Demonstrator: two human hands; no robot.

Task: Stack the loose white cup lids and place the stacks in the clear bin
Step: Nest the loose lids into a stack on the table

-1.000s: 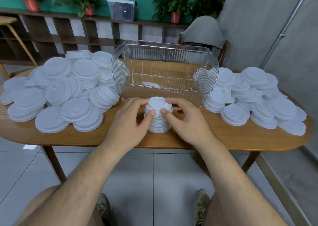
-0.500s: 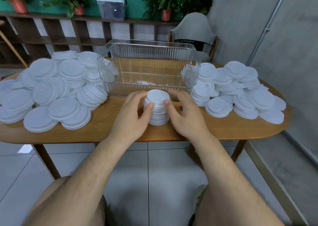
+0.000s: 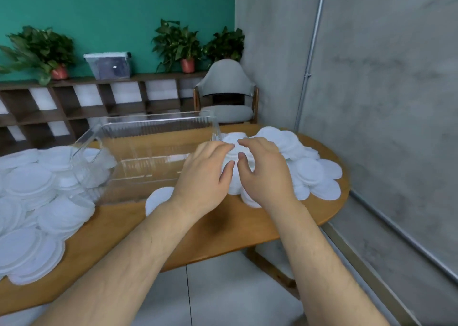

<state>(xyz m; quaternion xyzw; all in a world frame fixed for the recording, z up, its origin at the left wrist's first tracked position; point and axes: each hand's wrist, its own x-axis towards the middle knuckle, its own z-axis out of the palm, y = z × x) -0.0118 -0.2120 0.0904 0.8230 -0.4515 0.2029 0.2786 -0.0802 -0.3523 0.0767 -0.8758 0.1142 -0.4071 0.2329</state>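
- The left hand and right hand meet over the near edge of the right pile of lids, just beside the right end of the clear bin.
- Left fingers and thumb curl round a small clump of lids between the two hands.
- Right fingers are bent and spread over the same clump. The picture is blurred there, so I cannot tell whether they grip it.
- A white lid disc lies on the bench in front of the bin, partly behind the left wrist.
- The left pile of lids covers the bench's left end, up against the bin's left wall.
- Behind the bench are a low shelf with potted plants and a grey chair.
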